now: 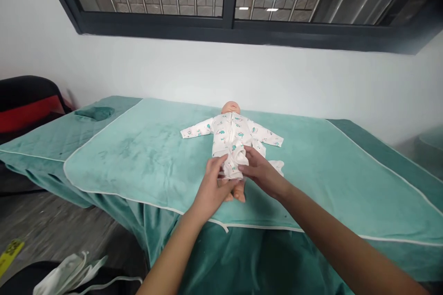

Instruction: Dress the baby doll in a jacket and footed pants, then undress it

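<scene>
A baby doll (231, 108) lies on its back on a teal towel (145, 156), head toward the wall. It wears a white printed romper (230, 136) with both sleeves spread out. My left hand (212, 189) pinches the romper's lower hem at the doll's left leg. My right hand (262, 170) grips the cloth at the crotch, fingers pressed on it. The doll's bare feet (236, 192) stick out below my hands.
The towel covers a teal-draped table (242, 258) set against a white wall under a dark-framed window. A small dark green cloth (95, 113) lies at the far left. White fabric with straps (69, 274) sits at the lower left, and a black and red chair (26, 101) at far left.
</scene>
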Action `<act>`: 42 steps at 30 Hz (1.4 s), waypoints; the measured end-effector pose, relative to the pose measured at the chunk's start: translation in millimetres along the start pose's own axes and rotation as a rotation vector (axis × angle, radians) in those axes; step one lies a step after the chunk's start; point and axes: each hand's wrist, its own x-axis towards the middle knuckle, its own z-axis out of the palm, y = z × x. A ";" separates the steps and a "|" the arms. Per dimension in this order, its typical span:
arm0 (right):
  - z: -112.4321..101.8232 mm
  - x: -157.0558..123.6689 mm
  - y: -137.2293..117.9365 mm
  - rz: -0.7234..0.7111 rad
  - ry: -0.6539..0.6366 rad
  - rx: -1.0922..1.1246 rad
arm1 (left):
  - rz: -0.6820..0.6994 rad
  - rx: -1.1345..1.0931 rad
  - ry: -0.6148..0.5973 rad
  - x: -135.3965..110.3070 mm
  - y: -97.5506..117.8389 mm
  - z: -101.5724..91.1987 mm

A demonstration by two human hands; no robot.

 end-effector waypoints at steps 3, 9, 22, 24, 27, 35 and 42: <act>0.5 3.5 -2.7 -0.037 -0.003 -0.170 | -0.006 0.036 0.060 5.5 8.0 -1.4; -3.4 -6.6 -36.2 -0.080 0.113 -0.597 | -0.068 -0.109 0.123 9.1 32.3 2.4; 30.4 -35.9 -99.3 0.050 0.097 0.044 | 0.175 -0.172 0.301 -13.4 89.7 -13.0; 32.8 -37.9 -96.1 0.030 0.063 0.082 | 0.178 -0.117 0.232 -19.5 95.4 -12.0; 31.1 -38.9 -89.4 0.023 0.046 -0.057 | 0.103 -0.039 0.212 -25.7 100.1 -9.3; 7.1 -38.2 -94.5 -0.019 0.318 -0.548 | 0.050 -0.237 0.614 -12.6 98.2 -16.2; -5.1 -29.2 -110.0 -0.102 0.468 -0.765 | -0.019 -0.465 0.681 20.8 109.2 -19.6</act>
